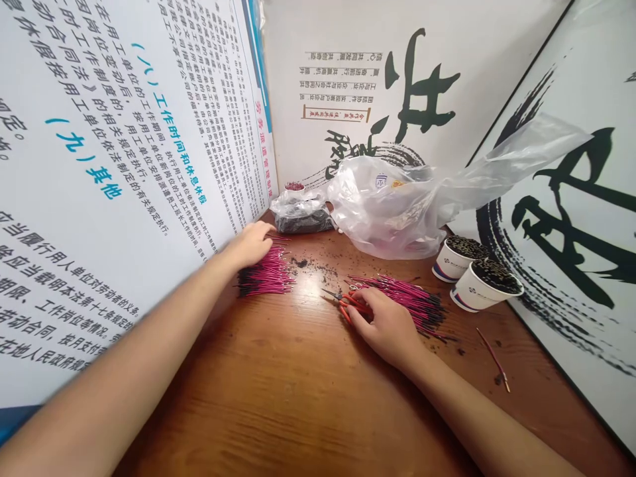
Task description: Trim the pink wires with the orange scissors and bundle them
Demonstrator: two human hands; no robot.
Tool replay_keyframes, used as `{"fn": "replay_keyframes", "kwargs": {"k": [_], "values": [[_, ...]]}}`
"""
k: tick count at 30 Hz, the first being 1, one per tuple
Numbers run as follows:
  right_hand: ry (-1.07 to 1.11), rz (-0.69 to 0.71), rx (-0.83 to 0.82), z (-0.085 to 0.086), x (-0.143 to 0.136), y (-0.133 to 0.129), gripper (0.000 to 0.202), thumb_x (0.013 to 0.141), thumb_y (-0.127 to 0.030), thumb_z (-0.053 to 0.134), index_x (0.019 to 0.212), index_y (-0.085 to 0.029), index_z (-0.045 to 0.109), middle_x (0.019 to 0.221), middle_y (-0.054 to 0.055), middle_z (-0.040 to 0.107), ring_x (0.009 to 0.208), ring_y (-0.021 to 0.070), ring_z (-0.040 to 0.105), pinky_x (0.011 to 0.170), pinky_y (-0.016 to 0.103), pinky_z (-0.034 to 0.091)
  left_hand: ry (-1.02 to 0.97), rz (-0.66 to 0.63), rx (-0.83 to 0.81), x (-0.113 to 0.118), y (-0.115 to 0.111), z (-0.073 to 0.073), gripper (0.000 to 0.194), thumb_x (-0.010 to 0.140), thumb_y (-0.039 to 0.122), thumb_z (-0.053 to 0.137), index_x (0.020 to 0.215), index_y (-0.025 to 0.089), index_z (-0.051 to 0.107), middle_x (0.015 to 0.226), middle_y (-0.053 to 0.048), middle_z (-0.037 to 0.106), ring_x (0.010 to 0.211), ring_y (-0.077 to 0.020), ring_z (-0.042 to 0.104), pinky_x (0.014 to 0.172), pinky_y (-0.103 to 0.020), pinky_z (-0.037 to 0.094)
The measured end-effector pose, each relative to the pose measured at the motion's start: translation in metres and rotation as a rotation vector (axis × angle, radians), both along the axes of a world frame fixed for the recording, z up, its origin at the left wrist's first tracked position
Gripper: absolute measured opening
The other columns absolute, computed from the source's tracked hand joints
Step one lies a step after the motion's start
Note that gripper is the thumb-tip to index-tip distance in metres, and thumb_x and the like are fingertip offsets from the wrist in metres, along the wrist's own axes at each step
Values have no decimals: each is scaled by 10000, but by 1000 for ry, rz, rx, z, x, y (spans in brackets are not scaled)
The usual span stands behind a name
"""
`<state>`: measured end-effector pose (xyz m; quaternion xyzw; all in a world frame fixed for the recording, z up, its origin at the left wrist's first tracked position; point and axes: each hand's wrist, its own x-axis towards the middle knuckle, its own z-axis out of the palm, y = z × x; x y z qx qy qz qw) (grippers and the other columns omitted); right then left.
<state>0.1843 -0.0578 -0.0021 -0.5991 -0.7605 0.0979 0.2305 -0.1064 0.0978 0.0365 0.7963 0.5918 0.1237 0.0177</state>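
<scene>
**Two Wire Piles, One Pair of Pliers in Front of the Plastic Bag**

From where I stand, the big clear plastic bag [385, 222] is the thing to steer by, slumped at the back of the wooden tabletop [278, 391]. In front of it and off to its left, by the worker's own sides, lies the left wire pile [265, 273], magenta with black at one end. The right wire pile [412, 301] lies just in front of the bag, toward its right end.

The two hands are well apart. The right hand [390, 324], in front of the bag, is wrapped round red-handled pliers [349, 306], their thin tips pointing leftward. The left hand [254, 245], left of the bag, reaches over the far edge of the left pile with its fingers bent; whether they pinch a wire I cannot tell.

To the bag's right and nearer the worker, two paper cups [479, 296] are heaped with small dark bits. One loose wire [491, 356] lies closer in than those cups, and dark crumbs [303, 263] dot the wood before the bag. Left of the bag sits a dark wrapped packet [303, 223].

The heaped cups suggest to me that a good deal is done. Both piles hold many wires, and I can't judge which is finished, so what remains is uncertain.
</scene>
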Motion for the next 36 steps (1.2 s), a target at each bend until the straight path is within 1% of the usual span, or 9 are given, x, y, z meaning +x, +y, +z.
{"fn": "replay_keyframes", "kwargs": {"k": [4,7,10,13,19,22,26,31,36], "values": [[9,-2,-14,1,0,0,188,907,-380,529,968,-236,633,973,31,696,846,197,651,702,290,440,64,-66,-101,7,38,0,494,771,183,403,1225,201,598,1272,-77,611,1219,-255,526,1060,-386,411],[18,-5,-16,1,0,-1,182,905,-375,535,965,-233,631,978,31,696,854,197,650,706,290,435,111,-84,-151,9,46,-4,483,778,231,421,1228,172,587,1228,-114,621,1153,-268,566,1005,-395,443],[17,-6,-21,1,0,0,174,904,-371,540,957,-232,631,968,25,695,847,194,647,699,288,426,149,-104,-180,7,39,-4,443,828,282,376,1189,152,597,1200,-139,604,1143,-281,557,1004,-410,430],[14,-15,-31,1,0,1,172,900,-373,546,952,-233,631,958,17,691,834,190,643,687,284,416,182,-127,-217,2,26,0,442,874,328,318,1161,172,615,1175,-120,595,1140,-273,542,1027,-409,403],[5,-16,-35,3,-1,-1,178,904,-386,539,924,-231,626,931,10,683,815,186,633,663,281,397,210,-131,-327,-8,3,10,542,900,438,269,1274,186,571,1249,-117,555,1209,-263,496,1082,-380,353],[5,-16,-33,4,-1,-1,177,904,-382,538,923,-229,625,934,13,684,818,187,632,662,280,393,222,-101,-405,-11,-9,15,703,839,641,335,1347,192,521,1296,-134,532,1249,-297,472,1081,-396,362],[6,-12,-28,4,-1,-1,181,905,-381,539,928,-227,631,934,17,687,825,186,633,668,279,396,255,-53,-510,-9,-21,20,1031,629,840,470,1430,193,428,1411,-168,440,1335,-365,375,1089,-438,352],[9,-10,-23,3,-1,-1,177,903,-377,544,942,-232,637,942,17,692,828,184,638,673,276,403,322,-81,-622,-2,-31,23,1240,487,836,605,1502,195,298,1503,-176,322,1390,-378,293,1124,-438,313],[6,-18,-20,1,-1,0,175,899,-377,548,951,-235,637,956,13,695,843,191,643,684,281,413,363,-81,-591,4,-42,24,1248,470,742,678,1506,177,275,1504,-174,325,1390,-380,287,1121,-427,316]]}}
